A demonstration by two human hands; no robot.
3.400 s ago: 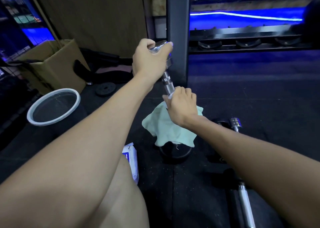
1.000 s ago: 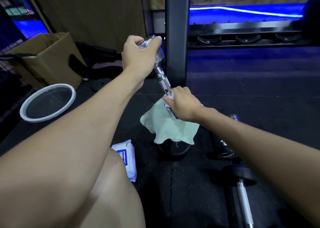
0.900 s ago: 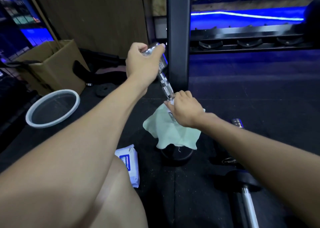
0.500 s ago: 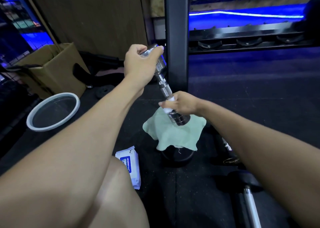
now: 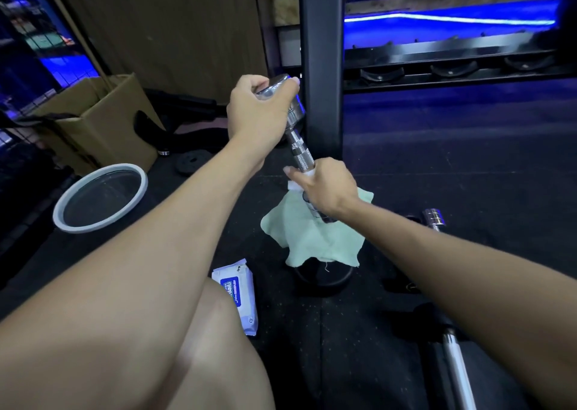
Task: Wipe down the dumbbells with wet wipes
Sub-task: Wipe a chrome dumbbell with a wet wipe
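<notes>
While the left hand (image 5: pixel 259 113) grips the chrome dumbbell (image 5: pixel 296 135) head at 12 o'clock, the right hand (image 5: pixel 324 188), gripping the wet wipe (image 5: pixel 295 186), should twist fully around the handle.

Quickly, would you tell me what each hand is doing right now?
Left hand: grips the chrome dumbbell by its top end.
Right hand: holds a white wipe round the handle.
</notes>
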